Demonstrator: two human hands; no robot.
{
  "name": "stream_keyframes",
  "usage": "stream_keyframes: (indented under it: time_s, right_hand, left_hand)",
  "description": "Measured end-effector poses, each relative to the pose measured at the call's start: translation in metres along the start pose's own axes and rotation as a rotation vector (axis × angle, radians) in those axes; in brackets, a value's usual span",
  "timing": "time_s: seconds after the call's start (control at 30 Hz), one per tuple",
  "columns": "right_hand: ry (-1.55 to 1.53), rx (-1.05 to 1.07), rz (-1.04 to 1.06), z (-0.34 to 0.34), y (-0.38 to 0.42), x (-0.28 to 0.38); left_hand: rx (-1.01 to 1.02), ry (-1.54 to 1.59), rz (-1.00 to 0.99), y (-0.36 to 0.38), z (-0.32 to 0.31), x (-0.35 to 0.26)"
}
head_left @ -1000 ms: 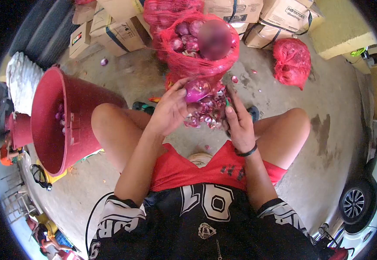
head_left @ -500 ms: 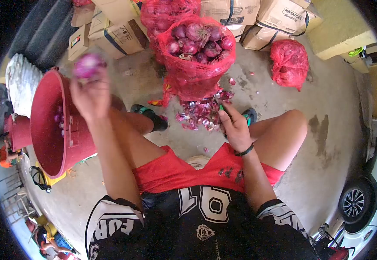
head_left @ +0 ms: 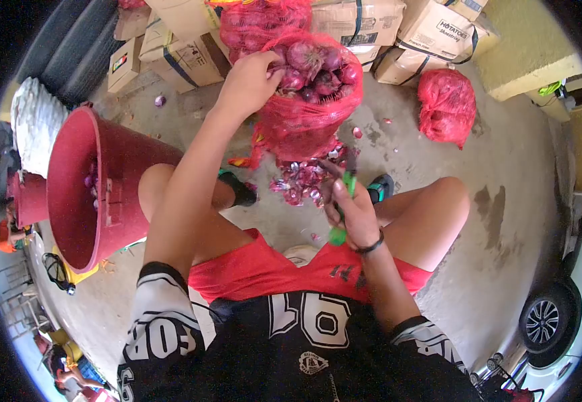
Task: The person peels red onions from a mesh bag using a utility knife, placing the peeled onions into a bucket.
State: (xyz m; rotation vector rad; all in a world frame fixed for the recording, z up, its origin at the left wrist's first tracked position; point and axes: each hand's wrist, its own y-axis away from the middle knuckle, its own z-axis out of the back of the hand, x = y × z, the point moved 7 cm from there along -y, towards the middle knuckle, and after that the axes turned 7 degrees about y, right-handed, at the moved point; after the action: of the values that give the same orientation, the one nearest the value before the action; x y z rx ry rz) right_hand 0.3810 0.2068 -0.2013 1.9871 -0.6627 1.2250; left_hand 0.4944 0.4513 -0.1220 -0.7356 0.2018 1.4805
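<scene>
The left hand (head_left: 251, 80) is stretched out to the open red net sack (head_left: 308, 114), fingers curled down onto the onions (head_left: 314, 70) at its top; whether one is actually gripped can't be told. A green-handled knife (head_left: 344, 201) is held in the right hand (head_left: 351, 211), fingers wrapped shut round the handle, blade up. Peels (head_left: 301, 181) are scattered on the floor just below the sack. A red bucket (head_left: 97, 181) is tipped beside the left knee.

My left hand (head_left: 251, 80), emptied of its onion, now reaches into the open sack (head_left: 311, 87) at top centre; my right hand (head_left: 351, 211) lifts the green-handled knife (head_left: 342, 201).
</scene>
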Motion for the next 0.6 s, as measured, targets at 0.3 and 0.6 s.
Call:
stream_keyframes:
  time_s: [0.3, 0.6]
  right_hand:
    - [-1.274, 0.495, -0.067, -0.168, 0.074, 0.129]
    - [-1.403, 0.758, -0.239, -0.206, 0.099, 0.178]
  left_hand:
    - [0.264, -0.152, 0.132, -0.005, -0.036, 0.054]
    - [-0.160, 0.229, 0.014, 0.005, -0.003, 0.037]
